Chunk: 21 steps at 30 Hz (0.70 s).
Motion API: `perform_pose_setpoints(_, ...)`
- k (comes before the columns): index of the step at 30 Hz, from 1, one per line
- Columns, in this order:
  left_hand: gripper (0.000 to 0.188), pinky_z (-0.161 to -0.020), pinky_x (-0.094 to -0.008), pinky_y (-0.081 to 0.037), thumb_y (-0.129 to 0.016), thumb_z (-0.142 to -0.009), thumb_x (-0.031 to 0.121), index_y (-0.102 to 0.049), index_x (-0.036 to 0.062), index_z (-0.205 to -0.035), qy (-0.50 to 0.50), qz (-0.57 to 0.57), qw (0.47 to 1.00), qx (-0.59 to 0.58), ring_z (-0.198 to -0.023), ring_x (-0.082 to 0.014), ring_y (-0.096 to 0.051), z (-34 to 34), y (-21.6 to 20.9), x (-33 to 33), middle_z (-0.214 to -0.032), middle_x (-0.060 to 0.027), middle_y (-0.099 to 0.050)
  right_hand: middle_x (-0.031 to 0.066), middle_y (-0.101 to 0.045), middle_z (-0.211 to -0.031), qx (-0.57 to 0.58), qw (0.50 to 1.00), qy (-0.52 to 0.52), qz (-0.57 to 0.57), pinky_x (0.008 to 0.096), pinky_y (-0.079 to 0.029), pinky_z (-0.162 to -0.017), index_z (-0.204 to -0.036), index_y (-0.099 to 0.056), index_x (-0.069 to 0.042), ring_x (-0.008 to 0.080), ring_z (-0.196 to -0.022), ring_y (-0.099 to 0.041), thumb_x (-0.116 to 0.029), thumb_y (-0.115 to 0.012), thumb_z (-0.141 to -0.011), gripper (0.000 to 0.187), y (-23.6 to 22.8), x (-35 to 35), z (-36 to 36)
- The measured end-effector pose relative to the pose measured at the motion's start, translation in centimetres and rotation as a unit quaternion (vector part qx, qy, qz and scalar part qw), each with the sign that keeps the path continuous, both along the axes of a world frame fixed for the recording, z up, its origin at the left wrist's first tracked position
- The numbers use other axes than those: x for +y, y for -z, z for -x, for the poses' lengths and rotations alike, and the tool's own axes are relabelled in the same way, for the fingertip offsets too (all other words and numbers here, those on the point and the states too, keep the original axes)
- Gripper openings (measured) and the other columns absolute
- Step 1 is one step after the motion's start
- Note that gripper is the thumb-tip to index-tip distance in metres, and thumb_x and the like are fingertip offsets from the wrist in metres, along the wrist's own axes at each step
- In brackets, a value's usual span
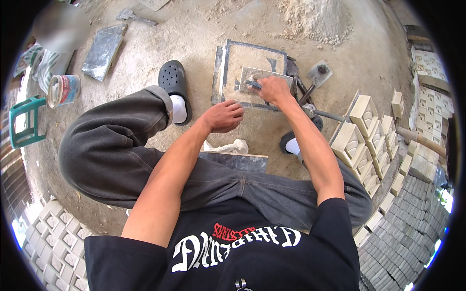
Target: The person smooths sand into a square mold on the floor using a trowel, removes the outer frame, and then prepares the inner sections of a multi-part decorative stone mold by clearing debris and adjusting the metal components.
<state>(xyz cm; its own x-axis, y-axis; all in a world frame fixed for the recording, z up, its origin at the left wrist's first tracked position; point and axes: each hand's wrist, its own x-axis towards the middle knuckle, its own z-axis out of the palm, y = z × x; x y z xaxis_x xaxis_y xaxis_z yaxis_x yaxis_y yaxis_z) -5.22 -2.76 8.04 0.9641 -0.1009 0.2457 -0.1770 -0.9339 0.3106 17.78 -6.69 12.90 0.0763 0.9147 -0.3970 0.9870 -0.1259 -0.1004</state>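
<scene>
My right hand (pixel 273 90) is closed on the dark handle of a flat rectangular hand float (pixel 268 75). Pale sandy material dusts the float, which lies over the right part of a square metal-edged mould (pixel 256 47). Sand-coloured mix (pixel 238 60) fills the mould up to its dark rim. Just off the mould's near left corner is my left hand (pixel 223 116), its fingers curled together and nothing visible in them. Below that hand, a whitish lump (pixel 233 146) sits by a dark board (pixel 238 161) between my legs.
A metal lever (pixel 330 114) sticks out right of the mould, near a small square plate (pixel 320 73). Stacked cream blocks (pixel 357 136) stand at the right. Powder is heaped (pixel 318 19) at the far side. Leftward are a bucket (pixel 64 90), green stool (pixel 26 121) and grey slab (pixel 103 52).
</scene>
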Motion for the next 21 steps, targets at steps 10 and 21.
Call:
perform_pose_setpoints(10,0.09,-0.119,-0.0426,-0.016,-0.046,-0.09,0.061,-0.029,-0.0087,-0.144,-0.278,-0.001,0.955,0.099,-0.144,-0.0327,-0.023,-4.4,-0.4,0.6,-0.152,-0.0223,-0.029,0.0181,-0.068,-0.076,-0.009,0.999,0.049,-0.018,0.0472,-0.054,-0.068,-0.087,-0.07,-0.01,0.0372,-0.078,-0.068,-0.06,-0.054,-0.088,0.053,-6.0,-2.9,-5.2)
perform_pose_setpoints(21,0.095,-0.12,-0.0437,-0.011,-0.035,-0.091,0.068,-0.023,-0.0081,-0.147,-0.242,-0.005,0.966,0.095,-0.147,-0.033,-0.014,-8.9,0.9,-4.1,-0.156,-0.0228,-0.02,0.0191,-0.064,-0.07,-0.008,0.997,0.075,-0.021,0.0467,-0.049,-0.061,-0.079,-0.066,-0.006,0.039,-0.07,-0.063,-0.052,-0.061,-0.087,0.047,-17.6,-12.8,-10.6)
